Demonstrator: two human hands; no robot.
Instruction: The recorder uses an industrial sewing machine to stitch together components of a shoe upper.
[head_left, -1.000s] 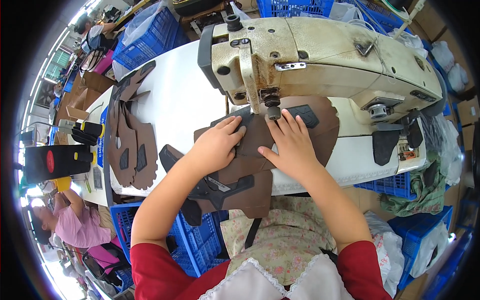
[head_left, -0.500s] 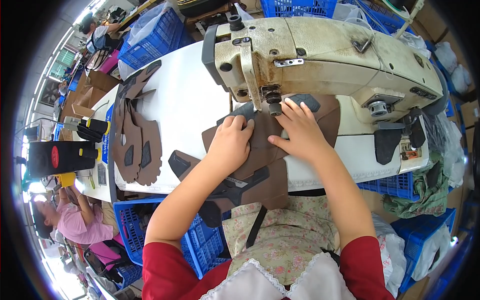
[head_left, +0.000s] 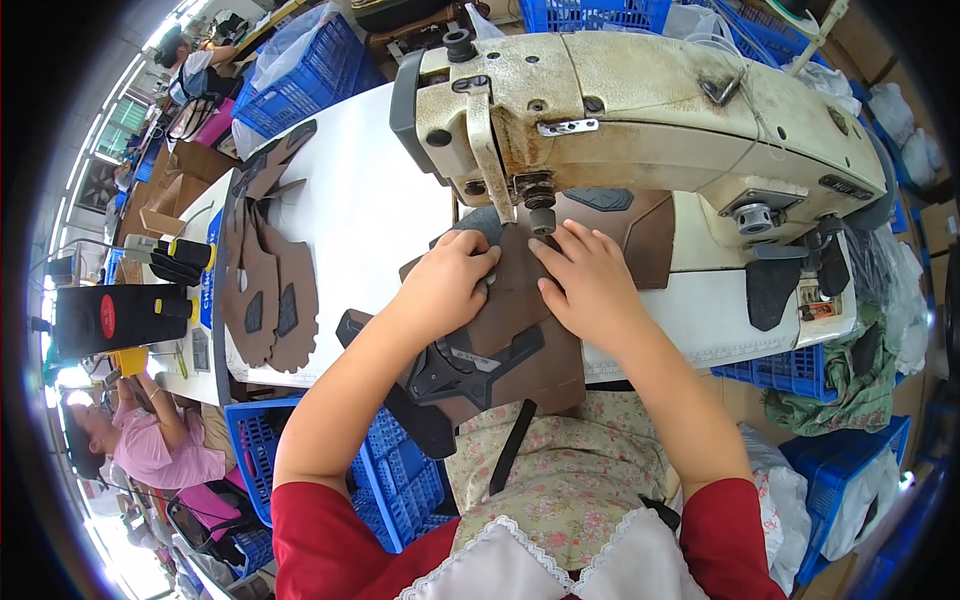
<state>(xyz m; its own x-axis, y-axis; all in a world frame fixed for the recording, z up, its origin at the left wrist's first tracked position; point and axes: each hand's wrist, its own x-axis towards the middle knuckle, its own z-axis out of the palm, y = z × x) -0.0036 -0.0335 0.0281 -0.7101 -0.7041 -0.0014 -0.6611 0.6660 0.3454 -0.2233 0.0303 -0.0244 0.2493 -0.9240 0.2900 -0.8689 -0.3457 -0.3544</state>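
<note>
A brown sheet-material panel point(head_left: 550, 365) with black moulded patches lies across the white sewing machine bed and hangs over its front edge. My left hand point(head_left: 440, 285) rests on its left part, fingers curled in and closed on the material near a dark patch. On the right, my right hand point(head_left: 595, 290) lies on the panel with fingers stretched out, their tips close to the presser area under the sewing machine head point(head_left: 537, 205). The needle and the stitched spot are hidden. A black angular patch point(head_left: 480, 370) shows on the near part of the panel.
The worn cream sewing machine arm point(head_left: 660, 110) spans the table above my hands. More brown panels point(head_left: 265, 300) are piled at the left. Blue crates point(head_left: 400, 480) stand below the table edge and behind. A co-worker in pink point(head_left: 165, 445) sits at the far left.
The panel has shifted and turned slightly under the machine head, showing more of its near black patch. Both hands moved a little toward me, and my right fingers drew closer together.
</note>
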